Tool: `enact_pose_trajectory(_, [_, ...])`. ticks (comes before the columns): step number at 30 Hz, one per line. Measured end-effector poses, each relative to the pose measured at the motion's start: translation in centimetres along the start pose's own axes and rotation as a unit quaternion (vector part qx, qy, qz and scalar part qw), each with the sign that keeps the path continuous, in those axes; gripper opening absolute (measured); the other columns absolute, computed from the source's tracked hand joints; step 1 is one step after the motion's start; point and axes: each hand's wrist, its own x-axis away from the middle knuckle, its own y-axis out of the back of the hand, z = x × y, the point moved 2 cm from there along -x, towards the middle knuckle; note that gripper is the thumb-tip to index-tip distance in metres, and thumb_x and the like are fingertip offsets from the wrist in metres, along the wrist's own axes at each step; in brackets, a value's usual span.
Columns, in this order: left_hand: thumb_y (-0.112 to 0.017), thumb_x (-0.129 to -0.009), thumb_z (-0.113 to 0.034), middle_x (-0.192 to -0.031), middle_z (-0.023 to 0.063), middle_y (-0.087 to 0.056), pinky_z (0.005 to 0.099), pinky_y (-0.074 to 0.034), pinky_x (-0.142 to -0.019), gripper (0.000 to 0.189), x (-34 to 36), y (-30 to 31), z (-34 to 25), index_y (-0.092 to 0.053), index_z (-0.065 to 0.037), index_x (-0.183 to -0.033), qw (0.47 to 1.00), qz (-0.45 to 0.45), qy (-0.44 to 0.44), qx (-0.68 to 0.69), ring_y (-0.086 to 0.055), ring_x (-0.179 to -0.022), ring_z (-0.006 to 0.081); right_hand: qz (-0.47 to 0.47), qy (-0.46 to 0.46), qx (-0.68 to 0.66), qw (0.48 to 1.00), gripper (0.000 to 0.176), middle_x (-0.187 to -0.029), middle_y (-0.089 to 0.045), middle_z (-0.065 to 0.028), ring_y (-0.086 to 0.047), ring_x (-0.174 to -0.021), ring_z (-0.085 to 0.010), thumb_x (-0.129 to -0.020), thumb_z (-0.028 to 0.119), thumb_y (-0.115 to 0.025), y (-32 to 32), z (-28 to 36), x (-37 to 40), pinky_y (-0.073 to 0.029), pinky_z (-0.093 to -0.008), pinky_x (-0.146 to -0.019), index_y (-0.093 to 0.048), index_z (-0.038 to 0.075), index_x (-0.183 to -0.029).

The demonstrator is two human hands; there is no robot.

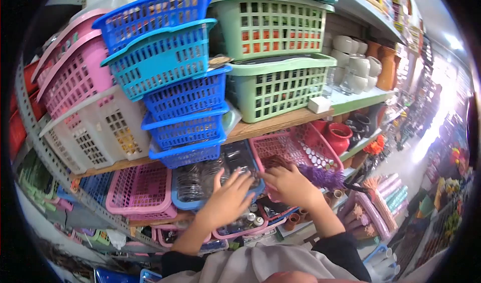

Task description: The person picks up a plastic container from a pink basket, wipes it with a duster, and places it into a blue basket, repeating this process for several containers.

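Observation:
My left hand (pixel 229 198) reaches over a blue basket (pixel 216 203) with its fingers spread. Dark items in clear plastic wrap (pixel 191 183) lie in that basket, close to the fingertips; whether they touch is hard to see. To the right, my right hand (pixel 290 185) is at the front left corner of a pink basket (pixel 320 152), its fingers stretched leftward and slightly bent. I see nothing held in it, though its underside is hidden. A fluffy purple duster (pixel 320 176) with a dark handle lies just behind that hand, across the basket's front.
Blue baskets (pixel 185 90) are stacked above and left, beside pale green baskets (pixel 280 90) on the wooden shelf (pixel 270 127). An empty-looking pink basket (pixel 142 190) stands left. Red vases (pixel 339 136) and white pots (pixel 356 72) fill shelves to the right. Wrapped rolls (pixel 373 208) stand lower right.

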Motion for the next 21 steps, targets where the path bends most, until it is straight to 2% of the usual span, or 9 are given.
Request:
enact_pose_trajectory(2, [-0.051,-0.093,-0.029,-0.133,0.0152,-0.05,0.0542,-0.017,-0.108,0.042,0.1,-0.4,-2.4,-0.052,-0.002,-0.126,0.997,0.003,-0.053,0.051,-0.039,-0.132,0.0277,-0.026,-0.039,-0.021,0.999,0.048,-0.109,-0.058,-0.0101,-0.055,-0.107,-0.027,-0.087,0.031,-0.059,1.9,1.8,3.8,-0.039,-0.0449,-0.091,-0.05,0.009,-0.129])
enact_pose_trajectory(4, [-0.056,-0.091,-0.028,-0.131,0.0141,-0.052,0.0513,-0.023,-0.107,0.042,-0.2,-1.9,-3.9,-0.053,-0.002,-0.124,0.987,0.02,-0.107,0.118,-0.042,-0.129,0.0259,0.0,-0.106,-0.071,0.992,0.048,-0.113,-0.058,-0.0096,-0.055,-0.108,-0.0262,-0.088,0.034,-0.058,3.2,3.1,7.1,-0.038,-0.0436,-0.092,-0.05,0.009,-0.129])
enact_pose_trajectory(5, [-0.058,-0.089,-0.025,-0.129,0.0133,-0.054,0.0466,-0.029,-0.105,0.041,-0.3,-2.6,-4.8,-0.054,-0.002,-0.123,0.983,0.016,-0.132,0.129,-0.045,-0.127,0.0256,-0.024,-0.142,-0.068,0.987,0.049,-0.116,-0.057,-0.0092,-0.055,-0.109,-0.0259,-0.088,0.035,-0.058,3.3,3.7,8.7,-0.038,-0.0429,-0.092,-0.051,0.01,-0.129])
enact_pose_trajectory(8, [-0.059,-0.088,-0.022,-0.129,0.0126,-0.054,0.0441,-0.031,-0.104,0.039,-1.2,-4.5,-7.6,-0.054,-0.002,-0.122,0.957,0.037,-0.196,0.212,-0.046,-0.126,0.0259,-0.08,-0.237,-0.083,0.965,0.044,-0.116,-0.057,-0.0087,-0.055,-0.106,-0.0257,-0.088,0.031,-0.06,3.4,5.7,13.5,-0.039,-0.0407,-0.092,-0.053,0.01,-0.126])
enact_pose_trajectory(11, [-0.059,-0.088,-0.02,-0.127,0.0115,-0.056,0.0427,-0.033,-0.102,0.036,-1.3,-6.7,-10.8,-0.056,-0.004,-0.12,0.923,0.057,-0.263,0.275,-0.049,-0.122,0.0269,-0.11,-0.346,-0.027,0.931,0.04,-0.114,-0.057,-0.008,-0.054,-0.106,-0.0262,-0.087,0.029,-0.061,2.9,8.7,18.4,-0.039,-0.042,-0.091,-0.055,0.011,-0.123])
enact_pose_trajectory(16, [-0.059,-0.087,-0.016,-0.121,0.0119,-0.06,0.0411,-0.036,-0.099,0.031,0.2,-9.2,-17.0,-0.059,-0.005,-0.116,0.85,0.114,-0.352,0.375,-0.053,-0.116,0.0296,-0.104,-0.533,0.048,0.839,0.04,-0.118,-0.058,-0.0068,-0.054,-0.111,-0.0243,-0.087,0.029,-0.063,1.5,15.8,26.6,-0.037,-0.0412,-0.094,-0.056,0.013,-0.123])
enact_pose_trajectory(21, [-0.06,-0.086,-0.015,-0.119,0.0124,-0.06,0.0401,-0.037,-0.098,0.03,3.9,-10.9,-24.3,-0.059,-0.006,-0.115,0.749,0.199,-0.465,0.428,-0.053,-0.115,0.0295,-0.121,-0.689,0.078,0.71,0.041,-0.118,-0.059,-0.0076,-0.054,-0.112,-0.0251,-0.089,0.034,-0.06,1.6,26.0,32.2,-0.038,-0.0413,-0.094,-0.055,0.013,-0.124])
